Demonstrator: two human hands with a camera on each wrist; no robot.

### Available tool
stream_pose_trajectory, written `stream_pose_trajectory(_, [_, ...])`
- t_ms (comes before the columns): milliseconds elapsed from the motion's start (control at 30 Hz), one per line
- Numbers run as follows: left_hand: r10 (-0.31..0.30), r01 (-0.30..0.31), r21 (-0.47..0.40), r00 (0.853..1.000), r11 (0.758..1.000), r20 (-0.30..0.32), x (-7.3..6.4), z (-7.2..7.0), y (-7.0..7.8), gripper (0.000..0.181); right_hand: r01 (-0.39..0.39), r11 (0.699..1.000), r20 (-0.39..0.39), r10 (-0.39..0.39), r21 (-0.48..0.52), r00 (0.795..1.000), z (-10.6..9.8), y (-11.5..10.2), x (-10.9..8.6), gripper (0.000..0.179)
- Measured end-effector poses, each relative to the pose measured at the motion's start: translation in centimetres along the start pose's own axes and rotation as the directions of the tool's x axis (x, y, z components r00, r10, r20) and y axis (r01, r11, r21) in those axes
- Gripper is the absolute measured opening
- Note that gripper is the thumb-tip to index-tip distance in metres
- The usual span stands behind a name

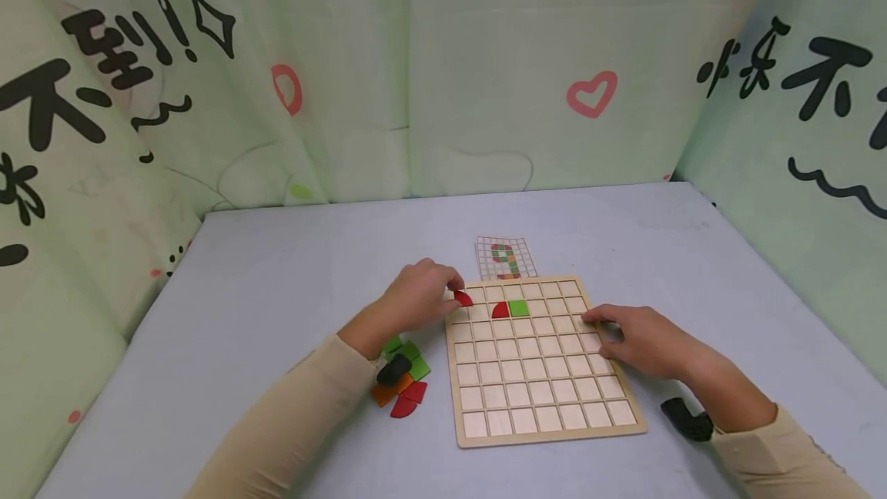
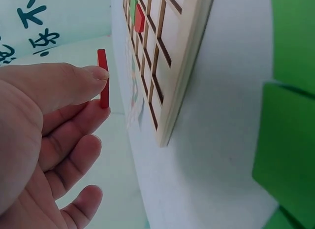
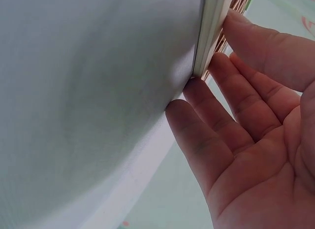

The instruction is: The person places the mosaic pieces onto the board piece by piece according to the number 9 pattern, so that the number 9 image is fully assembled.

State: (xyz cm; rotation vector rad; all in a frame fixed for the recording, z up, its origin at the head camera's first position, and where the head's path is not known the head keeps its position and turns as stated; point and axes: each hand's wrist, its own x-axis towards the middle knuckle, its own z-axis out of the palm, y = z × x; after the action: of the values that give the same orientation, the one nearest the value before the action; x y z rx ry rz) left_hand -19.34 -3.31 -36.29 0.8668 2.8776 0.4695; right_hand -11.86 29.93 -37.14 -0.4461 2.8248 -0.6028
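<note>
A red quarter-round tile (image 2: 104, 93) is pinched between the thumb and fingers of my left hand (image 1: 419, 295). In the head view it appears over the upper left corner of the wooden grid board (image 1: 547, 437); the left wrist view shows it apart from the board's surface. Another red quarter-round tile (image 1: 500, 310) lies in the grid, beside a green square tile (image 1: 518, 308). My right hand (image 1: 644, 339) rests at the board's right edge, its thumb and fingertips touching the rim and its fingers fairly straight in the right wrist view (image 3: 246, 115).
Behind the board lies a pattern card (image 1: 487, 260), partly covered by the board's far edge. Loose green tiles (image 1: 420, 367), orange tiles (image 1: 383, 395) and red tiles (image 1: 403, 407) are piled left of the board, below my left wrist. Printed curtains (image 1: 485, 60) border the table.
</note>
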Motion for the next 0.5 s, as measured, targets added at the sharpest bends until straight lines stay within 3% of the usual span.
stream_pose_trajectory(500, [0.047,-0.047,0.011,0.998,0.999,0.035,1.6,0.7,2.5,0.026,0.005,1.000,0.004,-0.005,-0.005,1.000,-0.1,-0.2,-0.1,0.046])
